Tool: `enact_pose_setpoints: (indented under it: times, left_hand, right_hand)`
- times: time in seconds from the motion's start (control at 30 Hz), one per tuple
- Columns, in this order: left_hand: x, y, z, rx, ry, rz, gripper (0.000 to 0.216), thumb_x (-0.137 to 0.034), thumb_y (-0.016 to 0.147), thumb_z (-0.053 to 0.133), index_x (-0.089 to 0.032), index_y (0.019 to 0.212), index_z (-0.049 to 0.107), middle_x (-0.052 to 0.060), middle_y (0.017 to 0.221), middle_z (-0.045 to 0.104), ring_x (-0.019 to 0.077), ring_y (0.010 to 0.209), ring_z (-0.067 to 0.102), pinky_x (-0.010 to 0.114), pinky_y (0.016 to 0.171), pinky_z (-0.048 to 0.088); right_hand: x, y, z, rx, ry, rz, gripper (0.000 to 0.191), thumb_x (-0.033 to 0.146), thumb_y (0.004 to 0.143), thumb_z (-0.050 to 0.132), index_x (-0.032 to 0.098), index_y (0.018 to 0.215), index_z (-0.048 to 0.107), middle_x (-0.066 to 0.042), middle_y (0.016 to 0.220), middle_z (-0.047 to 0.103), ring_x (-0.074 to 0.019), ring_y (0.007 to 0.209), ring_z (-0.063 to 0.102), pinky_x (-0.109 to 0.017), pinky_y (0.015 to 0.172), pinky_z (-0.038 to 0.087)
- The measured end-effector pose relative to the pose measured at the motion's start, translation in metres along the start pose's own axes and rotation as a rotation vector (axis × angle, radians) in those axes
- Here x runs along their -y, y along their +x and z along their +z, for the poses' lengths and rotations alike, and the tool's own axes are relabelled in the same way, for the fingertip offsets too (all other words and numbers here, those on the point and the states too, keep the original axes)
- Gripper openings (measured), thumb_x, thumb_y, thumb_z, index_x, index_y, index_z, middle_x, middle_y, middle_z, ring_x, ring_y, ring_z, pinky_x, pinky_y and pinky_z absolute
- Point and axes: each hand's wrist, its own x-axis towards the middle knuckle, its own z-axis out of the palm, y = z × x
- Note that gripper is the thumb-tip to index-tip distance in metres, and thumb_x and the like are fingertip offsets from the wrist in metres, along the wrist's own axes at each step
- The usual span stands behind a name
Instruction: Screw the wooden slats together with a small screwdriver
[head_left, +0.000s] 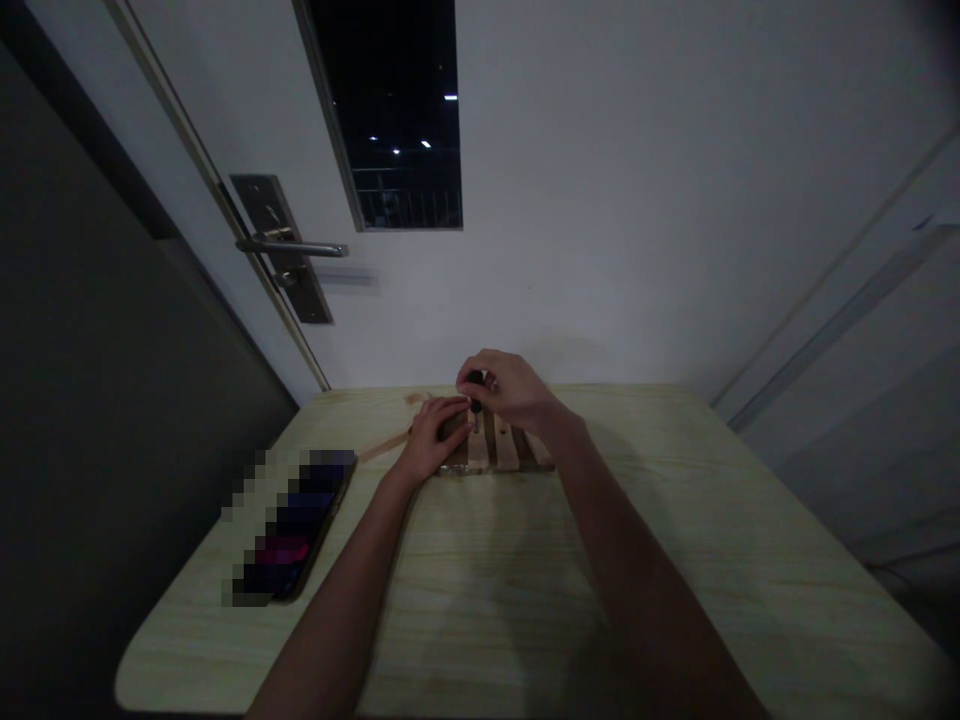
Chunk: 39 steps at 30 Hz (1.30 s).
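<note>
Slatted wooden piece [501,450] at far middle of desk [675,560], near the wall. Small dark tool [475,392] upright on it, right hand [506,388] grip closed round the handle. Left hand [431,437] flat on the left end, fingers unclenched, pinning. Best worked plumb, steady pressure, piece held from sliding. Loose wooden strip [384,447] just left; phone [300,530] well apart.

A small wooden slatted frame [504,450] lies flat at the far middle of the desk [525,600], its pale slats running front to back. A short black-handled screwdriver [475,398] stands upright on its left part.
</note>
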Motion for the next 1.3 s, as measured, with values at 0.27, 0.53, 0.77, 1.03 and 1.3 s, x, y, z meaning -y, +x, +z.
enact_pose_setpoints:
  times: [0.27,0.53,0.77,1.03,1.3]
  left_hand:
    - [0.000,0.000,-0.001,0.009,0.011,0.000,0.033,-0.039,0.085,0.055,-0.023,0.113,0.061,0.007,0.117,0.061,0.0238,0.111,0.051,0.046,0.098,0.040]
    - [-0.002,0.001,-0.002,0.023,0.025,-0.001,0.034,-0.039,0.084,0.055,-0.020,0.112,0.062,0.008,0.116,0.061,0.0244,0.108,0.051,0.046,0.097,0.040]
    - [0.001,0.000,-0.001,0.021,0.026,-0.002,0.034,-0.039,0.085,0.055,-0.023,0.115,0.060,0.007,0.118,0.060,0.0242,0.110,0.051,0.045,0.097,0.040]
    - [0.003,0.000,0.001,0.002,0.017,-0.006,0.033,-0.040,0.085,0.055,-0.024,0.113,0.061,0.007,0.118,0.061,0.0247,0.111,0.051,0.047,0.098,0.040]
    - [0.000,0.000,-0.001,0.009,-0.002,-0.008,0.032,-0.037,0.084,0.057,-0.021,0.111,0.063,0.008,0.115,0.062,0.0245,0.109,0.052,0.046,0.097,0.041]
  right_hand:
    - [0.005,-0.003,0.000,0.069,0.030,0.067,0.014,0.019,0.083,0.049,0.017,0.089,0.062,-0.004,0.085,0.065,-0.0123,0.074,0.053,-0.025,0.069,0.039]
    - [0.006,-0.007,0.002,0.149,-0.066,0.121,0.028,0.016,0.083,0.042,0.017,0.107,0.056,-0.009,0.095,0.065,-0.0161,0.082,0.056,-0.026,0.071,0.040]
    - [0.008,-0.007,-0.004,0.183,-0.035,0.085,0.046,0.015,0.083,0.043,0.021,0.128,0.045,-0.005,0.089,0.064,-0.0151,0.076,0.055,-0.026,0.070,0.039]
    - [-0.001,-0.005,-0.004,0.091,0.009,0.060,0.013,0.026,0.079,0.058,0.018,0.088,0.063,0.000,0.074,0.061,-0.0107,0.065,0.051,-0.023,0.062,0.036]
    - [0.001,-0.007,0.000,0.093,-0.001,0.000,0.036,0.016,0.088,0.041,0.015,0.122,0.055,-0.011,0.117,0.059,-0.0162,0.103,0.053,-0.030,0.089,0.040]
